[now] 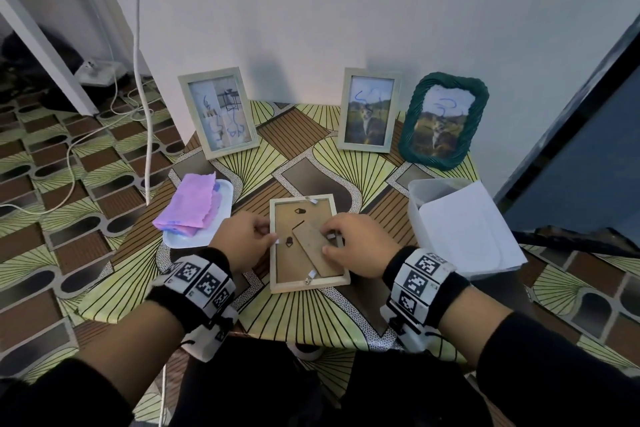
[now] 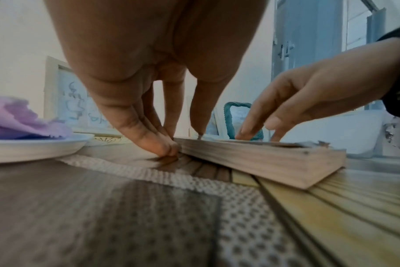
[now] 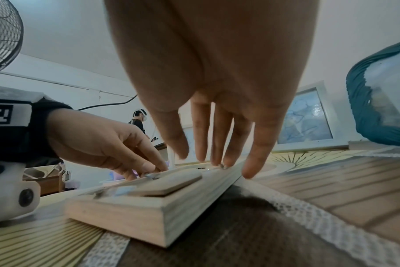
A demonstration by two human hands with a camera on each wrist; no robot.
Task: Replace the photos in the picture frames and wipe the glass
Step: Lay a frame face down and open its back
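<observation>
Both hands work at one frame (image 1: 309,243) lying face down at the near middle of the table (image 1: 346,156), its long axis running away from the person. In the head view the left hand (image 1: 242,239) pinches a small tab at the frame's left edge, while the right hand (image 1: 356,243) rests its fingertips on the stand (image 1: 313,248) and a tab on the right side; each hand is nearest its own side. A cloth (image 1: 188,206) lies to the left and three more frames stand at the back.

From the left wrist, the fingers (image 2: 157,142) bunch tight against the frame's edge (image 2: 262,159), thumb on top.

From the right wrist, the fingers (image 3: 217,144) reach down nearly straight, tips on the backing (image 3: 166,182); they grip nothing. Freeing the backing likely means turning each side's tab inward.
</observation>
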